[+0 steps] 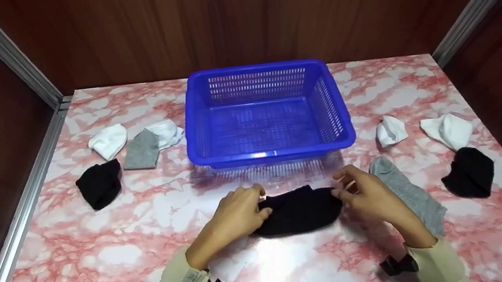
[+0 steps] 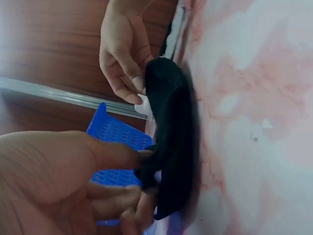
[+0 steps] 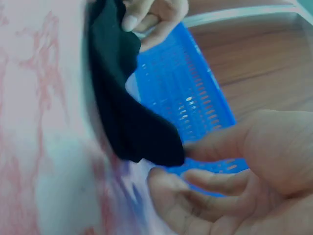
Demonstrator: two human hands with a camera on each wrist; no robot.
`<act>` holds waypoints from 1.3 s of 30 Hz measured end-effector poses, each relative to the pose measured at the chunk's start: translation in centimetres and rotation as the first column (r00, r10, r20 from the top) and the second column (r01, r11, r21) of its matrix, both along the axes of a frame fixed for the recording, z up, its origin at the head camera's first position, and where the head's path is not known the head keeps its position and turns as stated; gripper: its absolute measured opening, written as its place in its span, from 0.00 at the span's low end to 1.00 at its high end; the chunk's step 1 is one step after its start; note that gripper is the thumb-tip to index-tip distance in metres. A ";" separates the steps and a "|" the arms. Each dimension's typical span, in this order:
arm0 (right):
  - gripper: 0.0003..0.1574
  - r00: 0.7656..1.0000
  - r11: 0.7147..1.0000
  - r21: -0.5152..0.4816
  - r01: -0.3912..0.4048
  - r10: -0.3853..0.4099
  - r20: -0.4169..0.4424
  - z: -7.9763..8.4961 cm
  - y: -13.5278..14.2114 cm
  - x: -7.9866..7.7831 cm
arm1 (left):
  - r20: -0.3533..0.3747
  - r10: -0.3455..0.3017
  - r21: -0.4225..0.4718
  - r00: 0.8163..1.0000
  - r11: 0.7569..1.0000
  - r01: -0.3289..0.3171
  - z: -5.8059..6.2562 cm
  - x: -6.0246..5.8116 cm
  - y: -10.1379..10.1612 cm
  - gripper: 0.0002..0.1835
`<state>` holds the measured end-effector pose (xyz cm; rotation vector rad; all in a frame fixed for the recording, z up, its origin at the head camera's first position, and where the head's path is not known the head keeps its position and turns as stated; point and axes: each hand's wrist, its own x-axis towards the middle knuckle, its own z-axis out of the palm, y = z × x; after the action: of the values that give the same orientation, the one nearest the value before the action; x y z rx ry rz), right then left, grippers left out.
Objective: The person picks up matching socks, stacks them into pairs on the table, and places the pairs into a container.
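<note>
A black sock lies flat in front of the basket, stretched sideways between the two hands. My left hand pinches its left end, thumb over the fabric and fingers behind. At the other end my right hand touches the sock with the thumb; the right wrist view shows its fingers loosely bent, with a gap below the thumb. Beside the right hand rests a grey sock. Behind both hands stands a blue plastic basket with nothing in it.
On the left lie a white sock, a grey sock overlapping another white sock, and a black sock. Two white socks, one small crumpled and one larger, and a black sock lie right. Wooden panels enclose the marbled table.
</note>
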<state>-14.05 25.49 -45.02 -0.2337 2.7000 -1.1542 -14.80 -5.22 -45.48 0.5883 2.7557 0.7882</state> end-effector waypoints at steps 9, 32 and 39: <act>0.22 1.000 0.997 0.070 -0.018 0.018 0.008 0.2 -0.1 -0.2 | 0.227 -0.124 0.464 0.966 0.886 0.004 0.4 0.5 1.7 0.16; 0.25 0.985 0.895 -0.415 -0.163 0.168 -0.024 0.0 -6.9 0.5 | 0.506 -0.089 0.623 0.858 0.726 -0.292 -1.4 0.6 3.8 0.26; 0.24 0.993 0.895 -0.431 -0.112 0.113 -0.023 -0.9 -6.5 -0.5 | 0.461 -0.049 0.619 0.886 0.733 -0.282 -1.7 0.2 3.3 0.13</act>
<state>-14.56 18.99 -45.94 -0.4445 2.3540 -1.7009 -14.58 -1.93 -47.16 0.2679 2.0339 1.7432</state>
